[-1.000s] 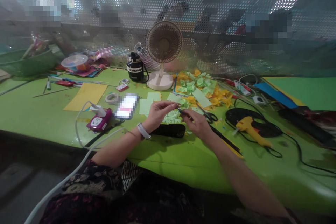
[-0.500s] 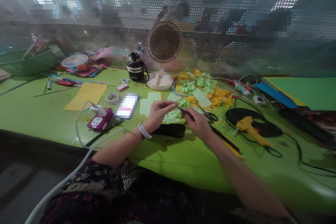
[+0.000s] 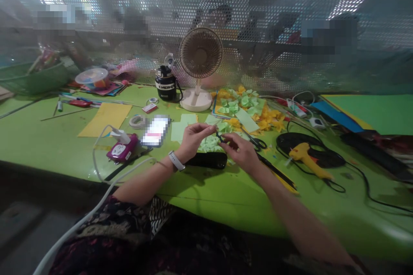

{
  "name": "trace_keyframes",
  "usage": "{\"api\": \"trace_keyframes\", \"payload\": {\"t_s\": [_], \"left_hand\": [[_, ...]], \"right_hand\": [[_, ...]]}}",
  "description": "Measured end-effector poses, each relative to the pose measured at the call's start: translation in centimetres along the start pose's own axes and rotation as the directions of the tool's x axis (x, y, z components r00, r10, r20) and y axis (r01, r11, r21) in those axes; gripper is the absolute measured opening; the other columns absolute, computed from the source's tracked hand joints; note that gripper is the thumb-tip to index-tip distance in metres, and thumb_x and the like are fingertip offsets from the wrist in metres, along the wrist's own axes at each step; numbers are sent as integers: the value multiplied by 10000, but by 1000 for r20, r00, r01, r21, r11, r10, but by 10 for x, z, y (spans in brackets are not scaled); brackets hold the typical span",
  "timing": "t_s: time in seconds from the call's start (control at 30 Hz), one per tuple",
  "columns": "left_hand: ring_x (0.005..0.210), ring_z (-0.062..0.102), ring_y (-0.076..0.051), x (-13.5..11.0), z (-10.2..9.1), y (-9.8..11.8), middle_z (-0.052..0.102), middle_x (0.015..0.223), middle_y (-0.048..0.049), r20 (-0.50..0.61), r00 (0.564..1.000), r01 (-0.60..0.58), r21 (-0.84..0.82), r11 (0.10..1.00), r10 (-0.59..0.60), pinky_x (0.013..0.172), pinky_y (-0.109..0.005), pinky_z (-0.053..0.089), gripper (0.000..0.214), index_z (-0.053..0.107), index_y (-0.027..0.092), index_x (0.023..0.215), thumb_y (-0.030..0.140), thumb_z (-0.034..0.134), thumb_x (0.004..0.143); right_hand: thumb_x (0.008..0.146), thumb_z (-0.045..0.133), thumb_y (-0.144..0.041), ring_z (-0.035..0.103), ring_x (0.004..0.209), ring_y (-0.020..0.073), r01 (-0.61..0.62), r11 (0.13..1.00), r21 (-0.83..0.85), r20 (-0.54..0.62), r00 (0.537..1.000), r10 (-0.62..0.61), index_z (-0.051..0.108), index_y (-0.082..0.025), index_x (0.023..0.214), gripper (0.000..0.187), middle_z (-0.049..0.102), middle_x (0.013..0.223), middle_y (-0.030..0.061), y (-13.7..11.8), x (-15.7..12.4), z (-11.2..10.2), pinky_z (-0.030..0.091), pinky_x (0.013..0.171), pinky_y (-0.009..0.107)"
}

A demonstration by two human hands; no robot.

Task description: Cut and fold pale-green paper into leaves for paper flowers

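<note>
My left hand, with a white band at the wrist, is closed in a pinch on the upper end of a thin dark green piece. At its lower end, the fingertips of my right hand pinch the same piece. It is too small to tell its kind. Under the hands lie light green folded paper pieces and a long black case-like object. Black-handled scissors rest just beyond my right hand.
A yellow glue gun with its cord lies on the right. Behind the hands are yellow and green paper flowers and a fan. A phone, a purple power socket and a tape roll sit on the left.
My right hand has shifted slightly down and its fingers have changed their grip. More of the dark green piece now shows between the two hands. My left hand has barely moved.
</note>
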State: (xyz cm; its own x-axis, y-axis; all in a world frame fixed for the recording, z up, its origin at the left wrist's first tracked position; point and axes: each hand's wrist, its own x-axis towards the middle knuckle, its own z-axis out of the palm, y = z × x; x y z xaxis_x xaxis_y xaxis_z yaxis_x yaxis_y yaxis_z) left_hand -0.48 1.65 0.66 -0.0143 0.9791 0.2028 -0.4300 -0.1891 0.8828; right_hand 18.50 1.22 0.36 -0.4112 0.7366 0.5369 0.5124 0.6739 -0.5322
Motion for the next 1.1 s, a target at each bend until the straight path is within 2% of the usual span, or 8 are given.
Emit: {"api": "trace_keyframes", "payload": {"t_s": [0.13, 0.27, 0.5, 0.6, 0.67, 0.8, 0.97, 1.1], "left_hand": [[811, 708, -156, 0, 1, 1, 769, 844, -40, 23, 999, -23, 19, 1000, 22, 851, -330, 550, 237, 752, 184, 781, 366, 845, 662], [844, 712, -169, 0, -1, 1, 772, 876, -49, 41, 998, -47, 51, 998, 45, 881, -350, 549, 247, 757, 189, 808, 389, 828, 682], [870, 713, -176, 2, -4, -2, 773, 921, -64, 76, 997, 4, 33, 999, -7, 911, -362, 533, 269, 775, 194, 852, 393, 831, 681], [830, 711, -167, 2, -3, -1, 771, 862, -52, 53, 999, -5, 36, 999, 3, 873, -344, 540, 248, 769, 186, 807, 379, 840, 670], [781, 703, -151, 1, -2, 0, 763, 800, -37, 29, 999, -21, 42, 999, 20, 825, -318, 544, 231, 755, 177, 757, 365, 849, 659], [727, 691, -138, -1, 0, 2, 750, 751, -27, 26, 999, -34, 62, 998, 33, 755, -286, 541, 246, 735, 167, 708, 362, 864, 632], [789, 710, -159, 0, -1, 2, 766, 820, -44, 81, 996, -45, 51, 998, 41, 821, -320, 553, 241, 761, 178, 788, 377, 838, 674], [826, 715, -172, 0, -1, 3, 770, 862, -58, 98, 995, -37, 58, 998, 31, 865, -348, 551, 264, 768, 177, 823, 393, 829, 685]], "right_hand": [[967, 498, -376, 694, 759, 205, 62, 995, -83, -25, 998, -64, 654, -202, 1042, 245, 740, 915, 86, 0, -1, 0, 562, 678, 326], [976, 461, -337, 703, 819, 217, 57, 995, -81, -12, 998, -58, 654, -218, 1077, 248, 744, 927, 77, 1, 0, -2, 564, 741, 341], [985, 435, -340, 681, 755, 199, 67, 997, -39, 8, 998, -67, 654, -212, 1047, 262, 728, 882, 69, -2, 1, -6, 542, 701, 318], [955, 511, -391, 666, 692, 194, 39, 997, -62, 13, 999, -38, 643, -201, 1073, 260, 722, 858, 63, -3, 0, -5, 531, 648, 309], [934, 553, -413, 674, 711, 202, 29, 995, -96, -7, 1000, -30, 637, -193, 1087, 281, 726, 880, 69, -2, -1, -3, 529, 651, 311], [968, 495, -366, 694, 808, 216, 56, 993, -103, -16, 998, -58, 641, -190, 1073, 252, 736, 942, 87, 4, -1, -1, 534, 720, 321], [970, 494, -359, 688, 752, 201, 20, 999, -33, 23, 1000, -20, 635, -209, 1109, 248, 737, 893, 64, 7, 0, -2, 535, 707, 320], [966, 500, -372, 679, 725, 201, 33, 999, -1, 46, 998, -33, 644, -197, 1089, 258, 729, 859, 66, 4, 1, -2, 533, 687, 323]]}}
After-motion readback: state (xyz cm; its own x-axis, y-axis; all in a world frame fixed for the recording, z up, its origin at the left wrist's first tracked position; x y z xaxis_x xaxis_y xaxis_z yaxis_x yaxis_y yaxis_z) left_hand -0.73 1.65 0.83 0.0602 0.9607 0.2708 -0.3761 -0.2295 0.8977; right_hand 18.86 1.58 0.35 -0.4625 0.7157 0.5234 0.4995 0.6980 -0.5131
